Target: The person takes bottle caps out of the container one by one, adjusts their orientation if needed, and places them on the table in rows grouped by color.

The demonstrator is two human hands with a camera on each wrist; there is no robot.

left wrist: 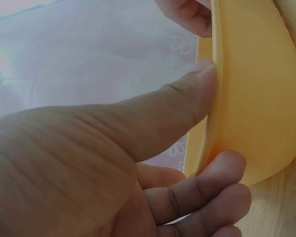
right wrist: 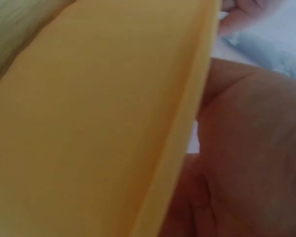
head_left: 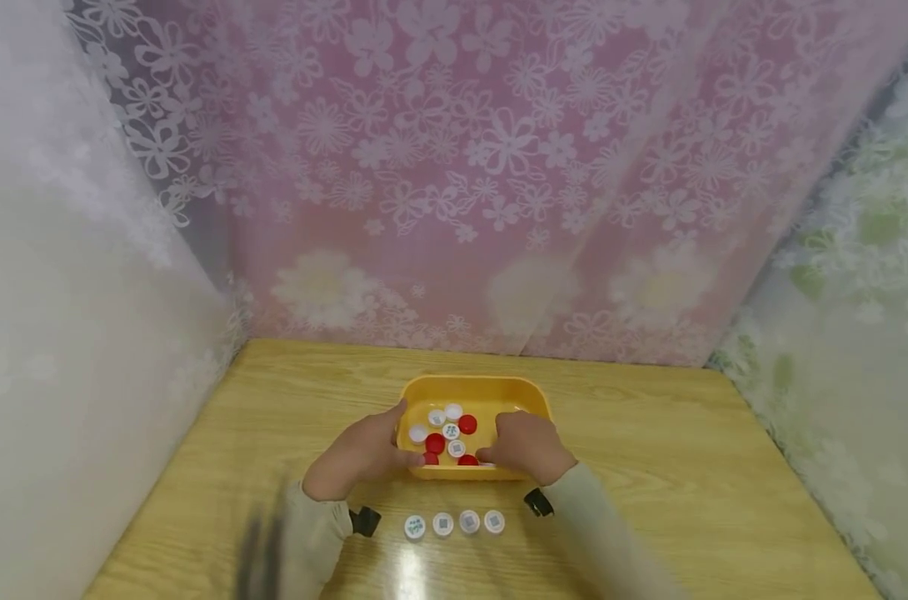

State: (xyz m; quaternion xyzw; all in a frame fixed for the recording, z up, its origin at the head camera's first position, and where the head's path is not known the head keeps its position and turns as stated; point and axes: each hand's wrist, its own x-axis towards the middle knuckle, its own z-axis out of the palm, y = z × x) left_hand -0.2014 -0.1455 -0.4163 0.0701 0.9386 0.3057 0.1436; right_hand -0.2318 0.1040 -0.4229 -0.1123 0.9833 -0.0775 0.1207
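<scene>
A yellow plastic tub (head_left: 472, 473) stands on the table with loose bottle caps inside, some red (head_left: 467, 424), some white (head_left: 418, 433), some of the white ones printed. My left hand (head_left: 364, 452) holds the tub's left end. In the left wrist view its thumb presses on the rim (left wrist: 218, 59), and the fingertips (left wrist: 227, 170) lie against the outer wall. My right hand (head_left: 527, 443) reaches into the right part of the tub, beside a red cap (head_left: 467, 460) at the front wall. Its fingertips are hidden, and I cannot tell whether they hold a cap.
Several printed white caps stand in a row on the table in front of the tub, from the leftmost cap (head_left: 415, 527) to the rightmost cap (head_left: 495, 522). The wooden table (head_left: 671, 467) meets a pink floral curtain (head_left: 454, 208) behind, with pale floral cloth at both sides.
</scene>
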